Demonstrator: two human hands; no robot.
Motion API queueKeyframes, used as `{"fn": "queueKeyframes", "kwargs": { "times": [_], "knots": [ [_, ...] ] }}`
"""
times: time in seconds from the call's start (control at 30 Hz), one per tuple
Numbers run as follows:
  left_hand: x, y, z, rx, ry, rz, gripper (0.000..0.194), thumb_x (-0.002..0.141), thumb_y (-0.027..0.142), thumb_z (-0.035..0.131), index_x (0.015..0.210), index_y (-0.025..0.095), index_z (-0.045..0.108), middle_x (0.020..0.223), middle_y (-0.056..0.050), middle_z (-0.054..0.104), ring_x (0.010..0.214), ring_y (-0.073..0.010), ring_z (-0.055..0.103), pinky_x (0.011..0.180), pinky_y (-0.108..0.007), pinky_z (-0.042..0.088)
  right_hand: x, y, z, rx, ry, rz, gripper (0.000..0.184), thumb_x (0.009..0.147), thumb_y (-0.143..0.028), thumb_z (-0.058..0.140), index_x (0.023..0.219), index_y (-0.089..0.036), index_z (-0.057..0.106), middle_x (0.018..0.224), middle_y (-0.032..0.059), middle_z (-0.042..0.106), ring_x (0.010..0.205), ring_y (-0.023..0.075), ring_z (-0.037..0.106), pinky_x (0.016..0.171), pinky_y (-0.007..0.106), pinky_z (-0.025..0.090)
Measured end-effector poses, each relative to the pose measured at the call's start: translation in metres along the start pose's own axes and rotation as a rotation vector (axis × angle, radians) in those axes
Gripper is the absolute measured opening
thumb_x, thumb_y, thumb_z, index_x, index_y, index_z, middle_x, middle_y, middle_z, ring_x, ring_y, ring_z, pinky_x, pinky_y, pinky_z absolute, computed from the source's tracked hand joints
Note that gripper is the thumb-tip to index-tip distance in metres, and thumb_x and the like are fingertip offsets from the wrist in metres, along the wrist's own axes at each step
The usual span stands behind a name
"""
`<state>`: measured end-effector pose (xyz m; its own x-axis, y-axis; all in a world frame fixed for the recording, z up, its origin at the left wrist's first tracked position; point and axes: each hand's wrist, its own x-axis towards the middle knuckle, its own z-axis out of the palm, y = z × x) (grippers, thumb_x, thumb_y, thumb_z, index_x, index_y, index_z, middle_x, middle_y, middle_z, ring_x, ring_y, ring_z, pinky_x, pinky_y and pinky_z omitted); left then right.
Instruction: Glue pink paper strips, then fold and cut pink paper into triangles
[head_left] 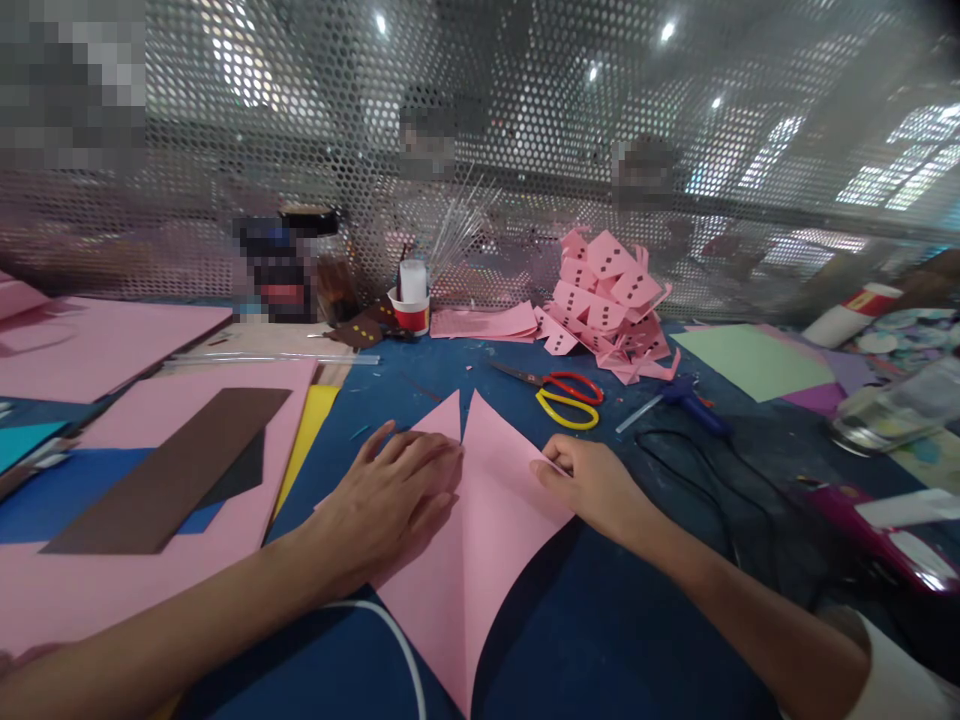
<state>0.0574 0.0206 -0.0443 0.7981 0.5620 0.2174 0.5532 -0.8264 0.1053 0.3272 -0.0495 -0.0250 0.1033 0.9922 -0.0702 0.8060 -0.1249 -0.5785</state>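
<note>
Left forearm (225, 610): bare, slanting inward from the near left side of the flat dark-blue table (600, 640).
Left wrist: nearly straight, in line with the forearm.
Left hand (397, 490): palm down, fingers loosely spread and gently bent, thumb apart.
Right forearm (712, 570): slanting inward from the near right, bare below a loose white sleeve (892, 660).
Right hand (592, 480): fingers curled, thumb and forefinger pinched.

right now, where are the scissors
In the head view, right of centre, the scissors lie on the blue table, just beyond the right hand, with the blue glue gun to their right.
</note>
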Motion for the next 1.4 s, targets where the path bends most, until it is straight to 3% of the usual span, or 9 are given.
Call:
{"fn": "queueKeyframes", "kwargs": {
  "times": [0.5,0.87,1.4],
  "knots": [
    [-0.0090,-0.0054,0.0028,0.044,0.042,0.098,0.047,0.100,0.024,0.045,0.146,0.025,0.046,0.145,-0.007,0.059,0.135,-0.0272,0.049,0.122,-0.053,0.014,0.0006,0.0073,-0.0017,0.114,0.026,-0.011,0.030,0.095,-0.045,0.056,0.075,-0.022,0.056,0.062,-0.0023,0.060,0.057,0.0138,0.052,0.054,0.027,0.029],
    [-0.0063,-0.0019,-0.0003,0.016,0.022,0.074,0.045,0.099,0.026,0.047,0.144,0.028,0.050,0.143,-0.005,0.060,0.133,-0.0276,0.051,0.122,-0.055,0.018,0.0000,0.0028,-0.0015,-0.007,0.003,0.007,0.025,0.093,-0.040,0.059,0.076,-0.022,0.060,0.068,0.0015,0.068,0.067,0.0177,0.062,0.059,0.028,0.034],
    [-0.0070,-0.0007,-0.0012,0.009,0.033,0.070,0.044,0.100,0.027,0.047,0.144,0.031,0.050,0.143,-0.004,0.059,0.134,-0.0264,0.050,0.123,-0.054,0.018,-0.0010,0.0031,-0.0014,-0.033,-0.005,-0.004,0.027,0.092,-0.039,0.059,0.071,-0.022,0.056,0.062,-0.0022,0.061,0.057,0.0135,0.050,0.054,0.027,0.027]
  ]
}}
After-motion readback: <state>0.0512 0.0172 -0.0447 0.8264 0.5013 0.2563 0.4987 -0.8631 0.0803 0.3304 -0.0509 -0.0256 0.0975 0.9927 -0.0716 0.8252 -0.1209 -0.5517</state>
